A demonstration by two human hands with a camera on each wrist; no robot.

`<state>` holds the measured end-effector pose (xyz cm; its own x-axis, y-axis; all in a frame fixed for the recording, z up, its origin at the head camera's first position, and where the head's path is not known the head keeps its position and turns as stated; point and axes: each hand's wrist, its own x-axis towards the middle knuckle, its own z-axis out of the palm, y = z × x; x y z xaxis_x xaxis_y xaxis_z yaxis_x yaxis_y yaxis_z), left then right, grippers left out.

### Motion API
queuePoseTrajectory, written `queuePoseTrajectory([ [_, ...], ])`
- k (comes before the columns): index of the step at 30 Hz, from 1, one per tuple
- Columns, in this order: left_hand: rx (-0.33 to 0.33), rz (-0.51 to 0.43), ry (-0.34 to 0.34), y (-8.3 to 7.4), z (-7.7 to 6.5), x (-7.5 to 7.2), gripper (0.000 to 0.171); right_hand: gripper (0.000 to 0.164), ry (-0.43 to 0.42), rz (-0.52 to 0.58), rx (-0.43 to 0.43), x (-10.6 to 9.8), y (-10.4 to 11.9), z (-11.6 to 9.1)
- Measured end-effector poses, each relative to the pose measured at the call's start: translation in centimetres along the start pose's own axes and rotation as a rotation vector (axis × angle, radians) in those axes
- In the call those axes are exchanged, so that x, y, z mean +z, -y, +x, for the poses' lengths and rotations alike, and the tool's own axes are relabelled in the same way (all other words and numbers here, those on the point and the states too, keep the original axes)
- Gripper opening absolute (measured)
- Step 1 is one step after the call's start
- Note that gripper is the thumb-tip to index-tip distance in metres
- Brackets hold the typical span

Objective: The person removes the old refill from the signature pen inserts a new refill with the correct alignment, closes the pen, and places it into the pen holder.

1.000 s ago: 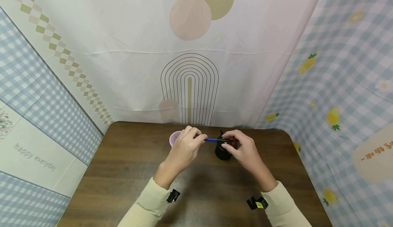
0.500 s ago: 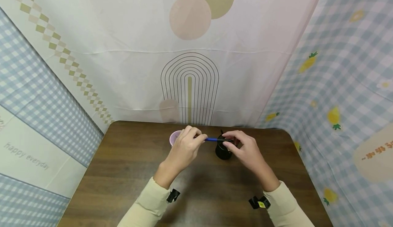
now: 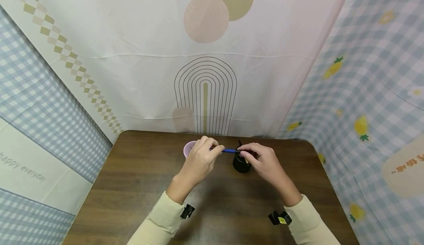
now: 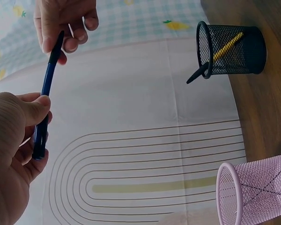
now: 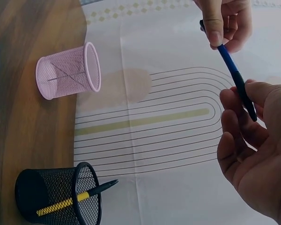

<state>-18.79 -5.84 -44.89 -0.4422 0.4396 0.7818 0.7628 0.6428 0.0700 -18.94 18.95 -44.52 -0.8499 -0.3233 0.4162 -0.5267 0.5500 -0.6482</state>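
Between my two hands a blue pen (image 3: 229, 150) with a black front end lies level above the back of the table. My left hand (image 3: 202, 157) pinches its blue rear part between thumb and fingers. At the other end, my right hand (image 3: 265, 158) has thumb and index finger on the black grip section, as the right wrist view shows, and its other fingers curl loosely. Below the right hand stands a black mesh pen cup (image 3: 241, 166), holding a yellow and black pen (image 5: 61, 206) that leans out over the rim.
A pink mesh pen cup (image 5: 65, 72) stands behind my left hand, partly hidden by it in the head view. The brown wooden table (image 3: 139, 186) ends at a printed cloth (image 3: 149, 90) hung at the back. Checked cloth (image 3: 371, 101) hangs at the right.
My right thumb and index finger have closed onto the pen's black end, sliding slightly left; before, they stood apart around it. The left hand keeps its grip in place.
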Motion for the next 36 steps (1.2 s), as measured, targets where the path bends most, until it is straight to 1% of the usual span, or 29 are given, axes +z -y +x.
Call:
queuePoseTrajectory([
  [10,-0.004,-0.002,0.001,-0.02,0.01,0.01,0.009,0.017,-0.057,-0.027,-0.078,0.24,-0.13,0.04],
  [19,-0.011,-0.011,-0.002,-0.06,-0.09,0.06,0.010,0.020,-0.077,-0.011,-0.074,0.34,0.12,-0.02],
  [26,-0.008,-0.018,-0.014,-0.03,-0.08,0.13,0.010,0.023,-0.096,0.031,-0.075,0.64,0.27,-0.14],
  [34,-0.004,-0.022,-0.021,-0.09,-0.06,0.02,0.007,0.021,-0.097,0.060,-0.062,0.71,0.31,-0.24],
  [36,-0.005,-0.025,-0.020,-0.13,-0.03,-0.04,0.007,0.023,-0.095,0.071,-0.057,0.70,0.34,-0.26],
])
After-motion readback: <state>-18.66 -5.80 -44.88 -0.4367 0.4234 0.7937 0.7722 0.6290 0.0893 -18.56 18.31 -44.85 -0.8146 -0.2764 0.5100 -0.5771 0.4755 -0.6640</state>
